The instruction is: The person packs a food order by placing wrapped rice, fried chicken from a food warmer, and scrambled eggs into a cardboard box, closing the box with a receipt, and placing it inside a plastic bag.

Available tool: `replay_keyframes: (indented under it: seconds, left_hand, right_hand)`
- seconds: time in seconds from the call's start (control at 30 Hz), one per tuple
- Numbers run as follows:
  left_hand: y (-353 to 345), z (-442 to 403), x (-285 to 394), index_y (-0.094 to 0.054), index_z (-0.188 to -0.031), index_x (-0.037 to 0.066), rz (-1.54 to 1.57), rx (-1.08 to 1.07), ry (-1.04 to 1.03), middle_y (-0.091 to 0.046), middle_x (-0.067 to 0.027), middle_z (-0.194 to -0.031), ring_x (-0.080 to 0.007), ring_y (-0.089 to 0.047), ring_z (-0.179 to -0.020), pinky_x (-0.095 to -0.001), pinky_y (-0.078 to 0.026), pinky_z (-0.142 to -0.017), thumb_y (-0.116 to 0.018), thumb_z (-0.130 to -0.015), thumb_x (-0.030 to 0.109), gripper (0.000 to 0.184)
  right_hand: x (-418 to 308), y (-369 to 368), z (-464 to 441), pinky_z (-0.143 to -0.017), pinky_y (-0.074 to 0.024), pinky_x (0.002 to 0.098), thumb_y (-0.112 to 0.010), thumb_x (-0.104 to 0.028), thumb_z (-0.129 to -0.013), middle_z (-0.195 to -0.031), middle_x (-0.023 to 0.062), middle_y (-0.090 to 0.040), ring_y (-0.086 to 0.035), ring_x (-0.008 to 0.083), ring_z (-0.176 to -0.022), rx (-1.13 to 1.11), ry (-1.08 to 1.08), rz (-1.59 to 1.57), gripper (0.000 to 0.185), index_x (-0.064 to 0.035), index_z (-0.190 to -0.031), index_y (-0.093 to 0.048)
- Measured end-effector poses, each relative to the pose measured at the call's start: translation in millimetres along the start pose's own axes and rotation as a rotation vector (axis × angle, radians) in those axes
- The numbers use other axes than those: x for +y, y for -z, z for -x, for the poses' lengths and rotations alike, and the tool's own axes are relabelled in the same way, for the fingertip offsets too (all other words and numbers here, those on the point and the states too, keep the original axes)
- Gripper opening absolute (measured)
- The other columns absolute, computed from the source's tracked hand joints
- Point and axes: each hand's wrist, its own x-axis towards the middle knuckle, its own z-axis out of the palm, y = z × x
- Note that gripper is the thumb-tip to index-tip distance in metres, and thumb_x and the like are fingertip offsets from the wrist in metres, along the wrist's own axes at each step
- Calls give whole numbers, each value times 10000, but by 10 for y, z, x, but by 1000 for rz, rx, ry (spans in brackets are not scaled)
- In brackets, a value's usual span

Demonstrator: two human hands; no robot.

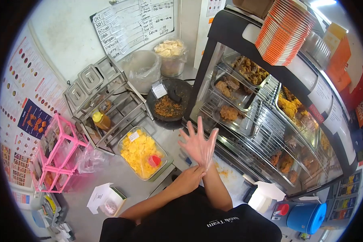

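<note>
My right hand (198,146) wears a clear plastic glove and is raised with the palm towards me, its fingers spread and holding nothing. At its wrist, my left hand (190,177) is bare and pinches the cuff of the glove (207,158). To the left of my hands sits a clear tub of yellow pieces (138,152) with a red item in it. Beyond them is a dark stone mortar (169,105) with a reddish-brown mix and a pestle. A lit display case (246,113) with fried food on racks stands close on the right.
A metal rack (127,94) holds lidded pans and a yellow-topped bottle (102,120). Pink baskets (64,147) stand far left. One open carton (117,197) lies lower left, another (264,197) lower right beside a blue container (306,218). Stacked cartons (284,32) top the case.
</note>
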Motion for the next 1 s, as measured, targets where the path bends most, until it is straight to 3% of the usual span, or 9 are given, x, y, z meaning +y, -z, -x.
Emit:
replay_keyframes:
  seconds: [0.2, 0.23, 0.3, 0.37, 0.53, 0.73, 0.83, 0.9, 1.0]
  left_hand:
    - [131, -35, -5, -641, -1132, 7, 22, 57, 48, -685, -189, -988, -355, -705, -894, -432, -568, -775, -655, -1017, 147, 181]
    - [202, -45, 59, -644, -1147, 10, 84, 69, 104, -693, -181, -1001, -332, -714, -899, -416, -573, -778, -661, -1020, 163, 199]
    - [223, -2, 3, -648, -1233, 21, 158, 158, 124, -721, -153, -1055, -255, -732, -910, -362, -581, -790, -686, -1022, 224, 295]
    - [315, 145, -3, -639, -1281, 42, 183, 170, 267, -723, -154, -1109, -273, -731, -961, -374, -579, -835, -697, -1014, 260, 350]
    - [455, 1069, -571, -677, -1266, 50, 181, 118, 567, -743, -167, -1100, -257, -733, -952, -365, -573, -854, -694, -1013, 342, 387]
    - [414, 2562, -1049, -724, -1054, 32, 532, 200, 1273, -662, -34, -793, -164, -627, -725, -289, -500, -661, -688, -1006, 367, 340]
    - [185, 3343, -1250, -709, -1078, 45, 621, 281, 1328, -658, -37, -812, -184, -630, -740, -303, -508, -666, -639, -1021, 366, 333]
    - [-125, 4121, -1544, -699, -1102, 48, 744, 416, 1441, -672, -47, -845, -215, -645, -763, -325, -533, -689, -592, -1036, 372, 347]
    - [-575, 5082, -1883, -683, -1138, 53, 1059, 951, 1596, -693, -63, -895, -260, -668, -798, -358, -571, -725, -520, -1059, 381, 375]
  right_hand:
    - [-127, -370, -285, -1253, 62, 639, -275, -877, -947, -1784, 73, 12, 23, 365, -1630, 0, 44, 478, 925, -381, -1698, -59]
    - [-142, -518, -335, -1266, -15, 626, -258, -756, -1042, -1767, 94, -159, -117, 325, -1625, 98, 104, 763, 807, -299, -1702, -171]
    - [-354, -559, -480, -1257, -185, 588, -569, -406, -1046, -1602, 157, -460, -348, 397, -1525, -35, 524, 1602, 509, -154, -1488, -572]
    - [-553, -852, -638, -1208, -283, 644, -754, -155, -892, -1360, 172, -638, -515, 408, -1374, -118, 937, 2138, 286, -83, -1168, -739]
    - [-1009, -876, -1030, -1229, -253, 661, -692, -221, -899, -1051, 115, -635, -585, 305, -1187, -327, 847, 2658, 203, -38, -985, -715]
    - [-1128, -948, -957, -1269, -207, 604, -650, -275, -926, -999, 88, -619, -575, 254, -1152, -355, 687, 2839, 251, -39, -950, -732]
    - [-1140, -950, -843, -1266, -224, 591, -662, -298, -927, -1008, 107, -634, -587, 261, -1158, -304, 641, 2894, 265, -43, -903, -730]
    - [-1223, -891, -666, -1265, -227, 593, -664, -305, -927, -1005, 106, -635, -587, 261, -1161, -228, 618, 2875, 273, -42, -900, -730]
    - [-1323, -848, -340, -1257, -242, 600, -700, -286, -906, -1014, 105, -641, -595, 272, -1154, -108, 610, 2860, 244, -44, -909, -732]
